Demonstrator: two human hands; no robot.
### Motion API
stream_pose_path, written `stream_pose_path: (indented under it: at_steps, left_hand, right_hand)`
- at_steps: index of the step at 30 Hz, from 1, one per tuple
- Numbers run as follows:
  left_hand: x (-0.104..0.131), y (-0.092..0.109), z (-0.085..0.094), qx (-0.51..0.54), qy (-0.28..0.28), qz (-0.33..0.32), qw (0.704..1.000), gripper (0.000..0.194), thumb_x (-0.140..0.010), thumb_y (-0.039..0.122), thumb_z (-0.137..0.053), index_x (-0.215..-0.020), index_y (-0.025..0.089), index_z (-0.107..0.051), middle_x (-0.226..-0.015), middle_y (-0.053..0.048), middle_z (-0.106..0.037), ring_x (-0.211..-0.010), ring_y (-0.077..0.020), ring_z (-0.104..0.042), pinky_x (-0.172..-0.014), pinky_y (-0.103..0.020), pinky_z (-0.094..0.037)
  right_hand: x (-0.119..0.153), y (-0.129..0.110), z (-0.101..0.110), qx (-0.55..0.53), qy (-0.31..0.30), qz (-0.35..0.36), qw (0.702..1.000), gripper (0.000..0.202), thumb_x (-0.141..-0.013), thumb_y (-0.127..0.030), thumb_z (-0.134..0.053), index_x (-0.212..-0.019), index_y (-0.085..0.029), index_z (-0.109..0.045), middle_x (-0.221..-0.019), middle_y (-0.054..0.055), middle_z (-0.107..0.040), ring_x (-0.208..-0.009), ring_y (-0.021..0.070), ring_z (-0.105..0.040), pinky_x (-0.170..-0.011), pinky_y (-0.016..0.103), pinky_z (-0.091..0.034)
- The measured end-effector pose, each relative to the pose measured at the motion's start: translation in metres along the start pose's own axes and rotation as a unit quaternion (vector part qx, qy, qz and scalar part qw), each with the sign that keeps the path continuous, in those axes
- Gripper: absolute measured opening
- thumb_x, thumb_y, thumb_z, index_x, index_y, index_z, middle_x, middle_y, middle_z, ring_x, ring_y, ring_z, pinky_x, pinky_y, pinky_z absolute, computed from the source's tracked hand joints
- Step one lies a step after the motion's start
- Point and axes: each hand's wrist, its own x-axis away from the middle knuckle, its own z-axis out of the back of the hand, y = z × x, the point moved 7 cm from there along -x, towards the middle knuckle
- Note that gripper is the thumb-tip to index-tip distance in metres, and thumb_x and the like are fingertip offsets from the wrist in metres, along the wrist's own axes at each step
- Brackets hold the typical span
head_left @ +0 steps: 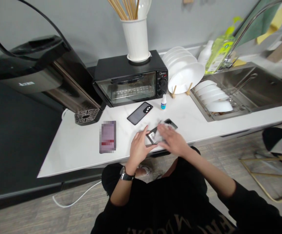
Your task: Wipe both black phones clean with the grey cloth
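A dark phone [151, 137] lies back side up near the counter's front edge, a white label at its left end and its camera at the other. My left hand [139, 144] grips its left end between thumb and fingers. My right hand [173, 139], somewhat blurred, presses a pale, crumpled cloth or tissue [158, 136] onto the phone's back; the hand hides much of both. Behind them lie a phone case [138, 113] with dark edges and camera cutouts, and a small white-and-blue bottle [163, 103] standing upright.
A pixelated flat item [108, 137] lies on the white counter [82, 146] to the left. Behind are a black drinks machine [65, 74], a toaster oven [131, 86] with a chopstick holder [136, 39] on top, and racked plates [187, 76]. Right is a sink [260, 87] with bowls.
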Motion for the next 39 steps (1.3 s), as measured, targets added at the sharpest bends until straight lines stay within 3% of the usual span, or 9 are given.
stream_pose_path:
  at_steps: [2, 6, 9, 13, 17, 21, 24, 28, 39]
  left_hand:
    - [0.0, -0.001, 0.0, -0.002, 0.004, -0.003, 1.0, 0.105, -0.083, 0.023, -0.086, -0.167, 0.03, -0.024, -0.138, -0.007, -0.068, -0.124, -0.0299, -0.06, -0.109, -0.047, -0.05]
    - [0.0, -0.001, -0.001, -0.005, 0.0, -0.012, 1.0, 0.104, -0.083, 0.017, -0.084, -0.167, 0.03, -0.024, -0.138, -0.008, -0.068, -0.123, -0.0299, -0.06, -0.107, -0.046, -0.051]
    - [0.0, 0.0, 0.0, -0.005, 0.008, -0.014, 1.0, 0.102, -0.084, 0.02, -0.084, -0.167, 0.029, -0.025, -0.138, -0.008, -0.068, -0.124, -0.0307, -0.06, -0.108, -0.047, -0.051]
    - [0.0, 0.0, 0.0, -0.003, -0.001, -0.011, 1.0, 0.104, -0.083, 0.017, -0.085, -0.167, 0.029, -0.025, -0.137, -0.009, -0.068, -0.123, -0.0308, -0.061, -0.108, -0.047, -0.051]
    - [0.0, 0.0, 0.0, 0.001, 0.002, -0.009, 1.0, 0.107, -0.081, 0.026, -0.089, -0.167, 0.03, -0.025, -0.138, -0.008, -0.068, -0.125, -0.0313, -0.06, -0.11, -0.049, -0.05]
    - [0.001, 0.0, 0.0, 0.004, -0.002, -0.009, 1.0, 0.107, -0.082, 0.022, -0.088, -0.167, 0.03, -0.024, -0.138, -0.009, -0.068, -0.123, -0.0301, -0.06, -0.109, -0.048, -0.051]
    - [0.001, 0.0, 0.001, 0.003, 0.004, -0.008, 1.0, 0.106, -0.081, 0.029, -0.09, -0.166, 0.031, -0.025, -0.138, -0.008, -0.068, -0.124, -0.0311, -0.06, -0.109, -0.049, -0.05]
    - [0.0, 0.0, 0.0, 0.0, -0.002, -0.018, 1.0, 0.105, -0.085, 0.029, -0.087, -0.167, 0.03, -0.022, -0.138, -0.009, -0.068, -0.123, -0.0313, -0.061, -0.108, -0.049, -0.05]
    - [0.0, -0.001, 0.001, -0.003, 0.011, -0.016, 1.0, 0.11, -0.079, 0.031, -0.092, -0.166, 0.031, -0.024, -0.136, -0.008, -0.069, -0.123, -0.0311, -0.061, -0.108, -0.047, -0.05]
  right_hand:
    - [0.001, 0.009, 0.007, 0.027, 0.048, -0.075, 0.996, 0.086, -0.107, -0.063, -0.041, -0.171, -0.01, -0.017, -0.17, 0.024, -0.035, -0.16, 0.0371, -0.03, -0.126, 0.064, -0.032]
    - [-0.001, -0.017, -0.005, -0.026, -0.036, 0.083, 0.996, 0.091, -0.103, -0.069, -0.045, -0.17, -0.011, -0.022, -0.17, 0.02, -0.038, -0.16, 0.0318, -0.033, -0.129, 0.054, -0.033]
    - [-0.005, -0.001, 0.005, 0.016, 0.04, -0.044, 0.998, 0.081, -0.108, -0.059, -0.041, -0.169, -0.009, -0.025, -0.167, 0.025, -0.039, -0.158, 0.0367, -0.035, -0.126, 0.064, -0.033]
    - [-0.005, -0.021, -0.008, -0.039, -0.042, 0.088, 0.994, 0.094, -0.102, -0.072, -0.046, -0.169, -0.01, -0.022, -0.17, 0.021, -0.036, -0.16, 0.0323, -0.033, -0.129, 0.054, -0.032]
    - [-0.005, -0.001, 0.003, 0.009, 0.039, -0.043, 0.998, 0.083, -0.108, -0.06, -0.042, -0.17, -0.01, -0.021, -0.168, 0.024, -0.038, -0.159, 0.0376, -0.032, -0.126, 0.064, -0.032]
    - [-0.001, -0.018, -0.007, -0.028, -0.034, 0.081, 0.996, 0.094, -0.103, -0.069, -0.048, -0.171, -0.012, -0.016, -0.169, 0.019, -0.038, -0.16, 0.033, -0.033, -0.129, 0.058, -0.03]
    - [0.0, 0.004, 0.006, 0.031, 0.054, -0.062, 0.996, 0.082, -0.107, -0.061, -0.042, -0.17, -0.012, -0.021, -0.168, 0.023, -0.039, -0.159, 0.0376, -0.033, -0.126, 0.065, -0.031]
    - [0.002, -0.015, -0.006, 0.0, -0.023, 0.064, 0.998, 0.097, -0.102, -0.072, -0.046, -0.17, -0.008, -0.018, -0.17, 0.021, -0.035, -0.161, 0.0331, -0.031, -0.129, 0.055, -0.031]
    - [0.007, 0.007, 0.008, 0.051, 0.04, -0.072, 0.995, 0.079, -0.106, -0.061, -0.045, -0.166, -0.01, -0.034, -0.165, 0.021, -0.044, -0.158, 0.0372, -0.036, -0.126, 0.063, -0.033]
